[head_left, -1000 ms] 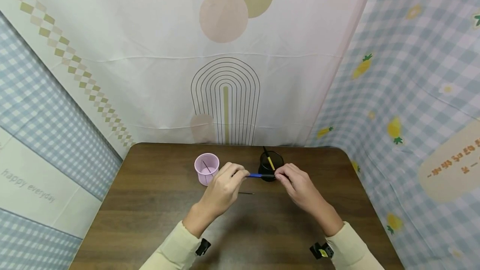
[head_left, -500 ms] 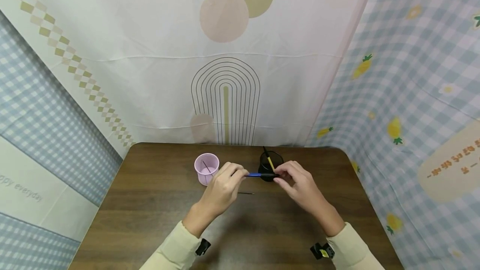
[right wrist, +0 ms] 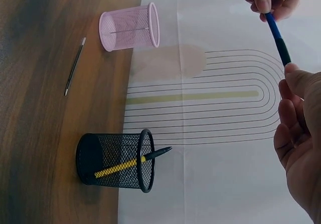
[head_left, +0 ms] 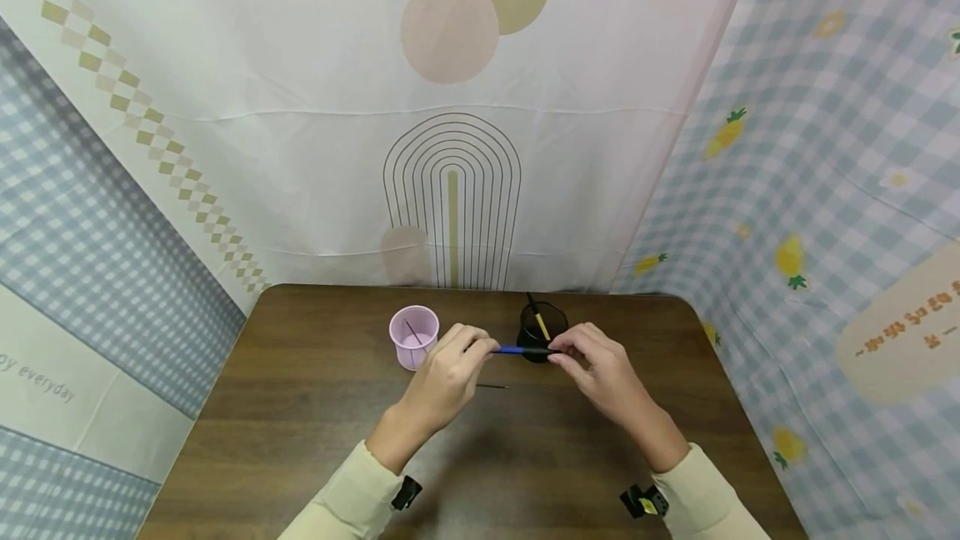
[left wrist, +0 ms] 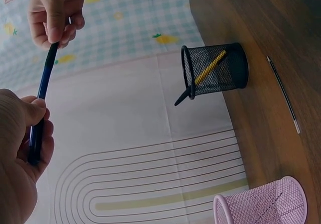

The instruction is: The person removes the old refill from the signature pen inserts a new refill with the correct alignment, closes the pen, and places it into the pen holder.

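Observation:
A blue pen with a black grip section [head_left: 517, 350] is held level above the table between both hands. My left hand [head_left: 447, 373] grips its blue barrel; in the left wrist view that barrel [left wrist: 40, 103] lies across the curled fingers. My right hand [head_left: 596, 369] pinches the black tip end between thumb and index finger, as the right wrist view shows at the black grip [right wrist: 283, 50]. Behind the right hand stands a black mesh pen cup [right wrist: 120, 158] with a yellow, black-gripped pen [right wrist: 118, 169] leaning in it. A thin ink refill [left wrist: 283, 93] lies on the table below the hands.
A pink mesh pen cup [head_left: 414, 336] stands behind the left hand, with a thin dark refill inside. The brown wooden table [head_left: 300, 432] ends at a patterned white cloth [head_left: 315, 182] at the back. A blue checked cloth [head_left: 810, 215] hangs on the right.
My right thumb and fingers have shifted their pinch on the pen's black end, the fingers now a little more arched. The left hand and the pen have stayed nearly in place.

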The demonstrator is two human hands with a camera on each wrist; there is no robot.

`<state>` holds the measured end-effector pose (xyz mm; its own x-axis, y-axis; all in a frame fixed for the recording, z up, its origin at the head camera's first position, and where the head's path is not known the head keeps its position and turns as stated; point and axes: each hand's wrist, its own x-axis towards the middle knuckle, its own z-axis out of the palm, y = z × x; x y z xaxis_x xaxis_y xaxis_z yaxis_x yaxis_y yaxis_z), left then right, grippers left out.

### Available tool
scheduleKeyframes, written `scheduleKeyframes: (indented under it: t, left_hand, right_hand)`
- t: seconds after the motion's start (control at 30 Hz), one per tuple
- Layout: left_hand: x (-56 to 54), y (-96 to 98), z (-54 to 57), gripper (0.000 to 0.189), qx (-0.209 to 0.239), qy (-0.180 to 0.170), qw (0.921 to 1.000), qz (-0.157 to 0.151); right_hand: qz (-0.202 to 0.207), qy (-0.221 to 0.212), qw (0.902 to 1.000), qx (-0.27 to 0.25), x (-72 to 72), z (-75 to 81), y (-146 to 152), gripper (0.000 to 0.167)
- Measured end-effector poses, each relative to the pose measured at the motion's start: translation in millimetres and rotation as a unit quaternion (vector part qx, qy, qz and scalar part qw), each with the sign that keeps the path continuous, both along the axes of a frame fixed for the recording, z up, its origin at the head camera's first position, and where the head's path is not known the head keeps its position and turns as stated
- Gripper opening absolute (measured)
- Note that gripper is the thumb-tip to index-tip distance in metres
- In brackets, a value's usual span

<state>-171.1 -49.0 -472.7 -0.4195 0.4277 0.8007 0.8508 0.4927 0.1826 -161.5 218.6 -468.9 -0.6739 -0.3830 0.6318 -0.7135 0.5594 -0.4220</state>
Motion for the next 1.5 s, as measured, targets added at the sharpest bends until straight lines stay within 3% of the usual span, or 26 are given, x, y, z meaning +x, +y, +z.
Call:
scheduleKeyframes:
  t: [0.2, 0.37, 0.47, 0.57, 0.87, 1.07, 1.5]
  left_hand:
    - [0.3, 0.1, 0.4, 0.005, 0.0, 0.001, 1.0, -0.003]
    - [0.2, 0.2, 0.6, 0.005, 0.002, 0.002, 1.0, -0.007]
    - [0.3, 0.5, 0.8, 0.005, 0.004, 0.004, 0.9999, -0.01]
    - [0.5, 0.8, 1.0, 0.005, 0.005, 0.009, 0.9999, -0.013]
    - [1.1, 1.2, 1.7, 0.006, 0.007, 0.008, 0.9998, -0.015]
    - [1.2, 1.3, 0.9, 0.007, 0.009, -0.01, 0.9998, -0.013]
    - [0.7, 2.7, -0.4, 0.006, 0.012, -0.009, 0.9997, -0.017]
  right_hand:
    - [0.002, -0.005, 1.0, 0.006, 0.1, -0.7, 0.2, 0.018]
    - [-0.003, -0.019, 0.9996, 0.023, 0.3, -0.8, 0.3, 0.004]
    - [-0.003, -0.019, 0.9994, 0.028, -0.2, -1.3, -0.1, 0.008]
    - [-0.005, -0.02, 0.9993, 0.032, -0.3, -1.7, -1.1, 0.003]
    - [-0.023, -0.042, 0.9986, 0.021, 1.6, -1.9, -2.8, 0.012]
    - [-0.012, -0.031, 0.9995, 0.002, 1.3, -1.0, -3.4, 0.028]
    - [0.003, 0.005, 0.9997, -0.025, 1.2, 0.2, -1.9, 0.024]
